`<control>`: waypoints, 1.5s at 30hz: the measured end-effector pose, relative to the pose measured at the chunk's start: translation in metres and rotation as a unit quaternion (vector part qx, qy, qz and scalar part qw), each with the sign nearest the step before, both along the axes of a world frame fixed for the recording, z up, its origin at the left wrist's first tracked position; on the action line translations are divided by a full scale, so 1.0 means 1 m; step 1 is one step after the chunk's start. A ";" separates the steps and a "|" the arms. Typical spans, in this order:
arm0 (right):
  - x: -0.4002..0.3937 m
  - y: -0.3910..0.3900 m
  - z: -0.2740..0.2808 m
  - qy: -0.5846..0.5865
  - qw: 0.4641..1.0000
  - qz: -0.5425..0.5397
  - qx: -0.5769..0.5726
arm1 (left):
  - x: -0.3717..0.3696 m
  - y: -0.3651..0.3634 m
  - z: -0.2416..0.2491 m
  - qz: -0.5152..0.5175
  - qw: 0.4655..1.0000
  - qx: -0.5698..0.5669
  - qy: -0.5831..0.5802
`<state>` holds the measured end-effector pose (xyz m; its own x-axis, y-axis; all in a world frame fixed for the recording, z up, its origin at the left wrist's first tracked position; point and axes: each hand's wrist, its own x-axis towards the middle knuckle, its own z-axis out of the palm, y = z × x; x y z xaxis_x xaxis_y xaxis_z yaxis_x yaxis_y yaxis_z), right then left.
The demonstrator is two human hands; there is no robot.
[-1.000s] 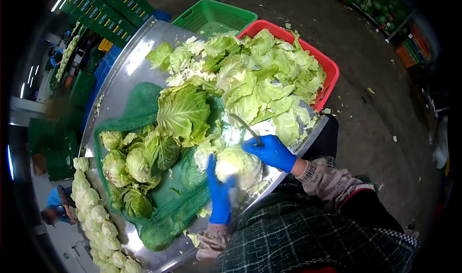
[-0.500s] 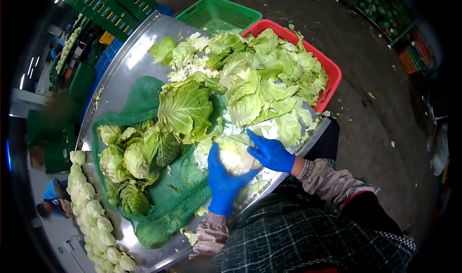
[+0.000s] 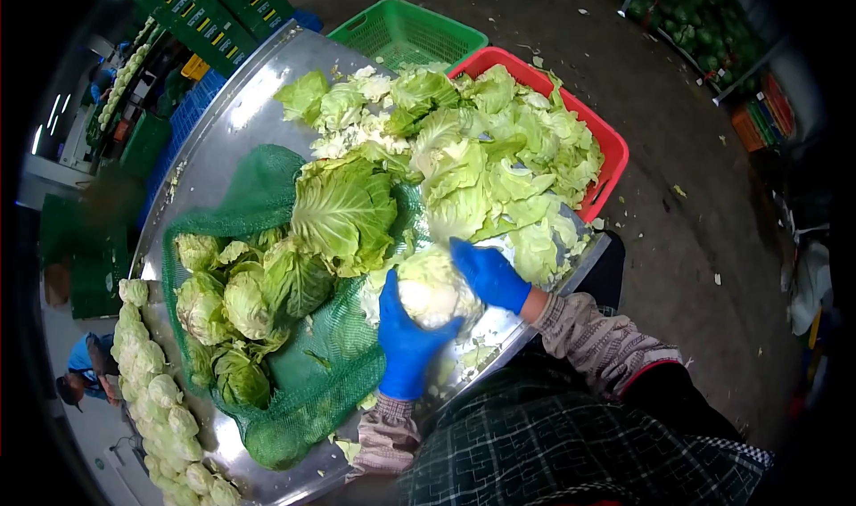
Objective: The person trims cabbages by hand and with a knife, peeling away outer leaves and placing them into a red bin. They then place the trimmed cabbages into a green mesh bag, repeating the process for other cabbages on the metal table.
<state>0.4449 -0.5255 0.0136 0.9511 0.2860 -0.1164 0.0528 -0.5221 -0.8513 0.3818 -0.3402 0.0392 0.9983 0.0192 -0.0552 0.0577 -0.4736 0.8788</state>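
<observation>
Cabbage head point(image 3: 435, 290), pale and rounded, near the close edge of a steel tabletop point(image 3: 241, 123), between two blue-gloved hands. Left hand point(image 3: 406, 338) clamped around its lower left side, thumb and fingers cupped against it; right hand point(image 3: 490, 279) at its upper right side, slightly blurred; cannot tell how far closed.

Crowding the left side of the working spot: green mesh sack point(image 3: 343, 354), spread under and around leafy green cabbages point(image 3: 250, 305), with a large loose-leaved cabbage point(image 3: 343, 212) just beyond the left hand. Farther up, heap of cabbage leaves point(image 3: 455, 185), reaching into a red plastic crate point(image 3: 615, 154) and hiding most of its inside. Just beside that, green perforated crate point(image 3: 415, 29). Along the tabletop's lower left edge, long row of pale cabbages point(image 3: 165, 399); past it, person in blue point(image 3: 85, 359). Across the near side, dark plaid apron point(image 3: 571, 426). At upper right, more green cabbages point(image 3: 691, 16) behind a metal rail; scraps on the dark floor point(image 3: 687, 256).

At upper left, stacked green crates point(image 3: 201, 16) with yellow markings and pale lettering, too small to read; below them, blue crate point(image 3: 183, 118).
</observation>
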 end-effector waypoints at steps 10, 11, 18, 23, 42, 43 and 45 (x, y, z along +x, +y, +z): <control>-0.020 0.013 -0.014 -0.172 0.980 -0.064 0.074 | -0.032 0.014 -0.013 0.088 0.991 -0.085 0.051; -0.006 0.000 -0.037 -0.049 0.992 -0.098 0.060 | -0.029 0.009 -0.003 0.081 0.989 -0.115 0.033; -0.015 -0.047 0.016 -0.145 0.973 -0.009 -0.178 | -0.007 -0.005 0.006 0.029 0.999 -0.003 -0.016; -0.065 -0.028 0.033 -0.080 0.975 0.088 -0.187 | -0.002 -0.005 0.009 0.027 0.998 -0.052 0.001; 0.021 -0.021 -0.023 -0.042 0.996 -0.046 -0.067 | -0.021 -0.009 0.000 0.011 0.991 0.121 -0.059; 0.017 -0.019 -0.009 -0.062 0.996 -0.030 -0.062 | -0.017 -0.008 0.000 0.014 0.991 0.124 -0.055; -0.016 -0.009 0.024 -0.213 0.975 0.041 -0.048 | -0.017 -0.009 0.003 0.014 0.991 0.129 -0.035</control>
<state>0.4291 -0.5345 0.0374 0.8935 0.3699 0.2545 0.4356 -0.5769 -0.6910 0.3651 -0.3490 0.0421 0.9984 0.0515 0.0243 0.0175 -0.6826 0.7306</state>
